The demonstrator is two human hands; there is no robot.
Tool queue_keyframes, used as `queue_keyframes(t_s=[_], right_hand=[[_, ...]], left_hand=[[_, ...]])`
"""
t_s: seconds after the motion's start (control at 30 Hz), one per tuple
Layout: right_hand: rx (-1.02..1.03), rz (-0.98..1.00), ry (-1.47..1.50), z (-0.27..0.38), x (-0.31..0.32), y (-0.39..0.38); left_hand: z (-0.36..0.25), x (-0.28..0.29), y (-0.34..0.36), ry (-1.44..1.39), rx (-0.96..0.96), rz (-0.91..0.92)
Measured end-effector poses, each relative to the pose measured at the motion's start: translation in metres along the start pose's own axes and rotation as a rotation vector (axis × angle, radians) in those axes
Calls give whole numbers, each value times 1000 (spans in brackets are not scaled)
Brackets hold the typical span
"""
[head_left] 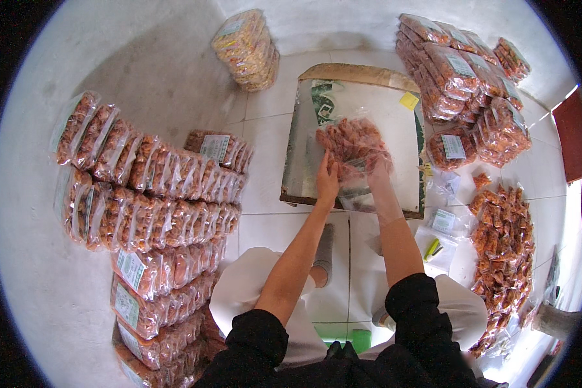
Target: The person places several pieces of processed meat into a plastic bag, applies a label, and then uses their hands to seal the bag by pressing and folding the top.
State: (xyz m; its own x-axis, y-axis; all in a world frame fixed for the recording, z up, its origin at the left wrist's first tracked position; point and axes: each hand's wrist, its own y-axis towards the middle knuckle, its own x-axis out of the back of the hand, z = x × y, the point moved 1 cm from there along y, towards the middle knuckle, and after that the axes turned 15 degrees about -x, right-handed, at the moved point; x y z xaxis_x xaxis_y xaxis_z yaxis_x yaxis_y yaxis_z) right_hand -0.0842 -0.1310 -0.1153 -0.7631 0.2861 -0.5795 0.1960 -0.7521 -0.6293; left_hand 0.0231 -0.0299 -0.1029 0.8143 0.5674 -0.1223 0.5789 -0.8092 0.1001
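Note:
A clear plastic bag (352, 139) of small reddish-brown food packets lies on a low, white-topped table (394, 123) in front of me. My left hand (327, 178) grips the bag's near left side, its thumb and fingers against the packets. On the near right, my right hand (379, 173) reaches into the bag's mouth, with loose clear film around its wrist. Film and packets hide the right fingers, so I cannot tell how they are closed.
Stacked filled bags (155, 220) line the left side. More stacked bags (456, 71) stand at the far right, and a yellowish stack (246, 48) at the back. Loose packets (503, 246) heap on the right floor, near flat labelled bags (444, 222) and a yellow-green cutter (433, 249).

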Motion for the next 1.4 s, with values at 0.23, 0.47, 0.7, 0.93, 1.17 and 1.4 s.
queue_keyframes(t_s=[0.23, 0.47, 0.7, 0.93, 1.17, 1.4], right_hand=[[794, 69, -284, -8, -6, -27], [592, 242, -289, -15, -3, -13], [577, -120, -470, -15, 13, 7], [526, 65, -449, -4, -20, -19], [820, -93, -1032, 7, -17, -36], [638, 219, -1179, -1, 37, -90]], left_hand=[[-16, 5, 2, 39, 16, 69], [-41, 0, 4, 217, 44, 93], [-30, -23, 9, 515, -286, 18], [-14, -11, 16, 536, -366, 7], [-18, -14, 17, 505, -392, 56], [-13, -11, 17, 423, -346, -11]])
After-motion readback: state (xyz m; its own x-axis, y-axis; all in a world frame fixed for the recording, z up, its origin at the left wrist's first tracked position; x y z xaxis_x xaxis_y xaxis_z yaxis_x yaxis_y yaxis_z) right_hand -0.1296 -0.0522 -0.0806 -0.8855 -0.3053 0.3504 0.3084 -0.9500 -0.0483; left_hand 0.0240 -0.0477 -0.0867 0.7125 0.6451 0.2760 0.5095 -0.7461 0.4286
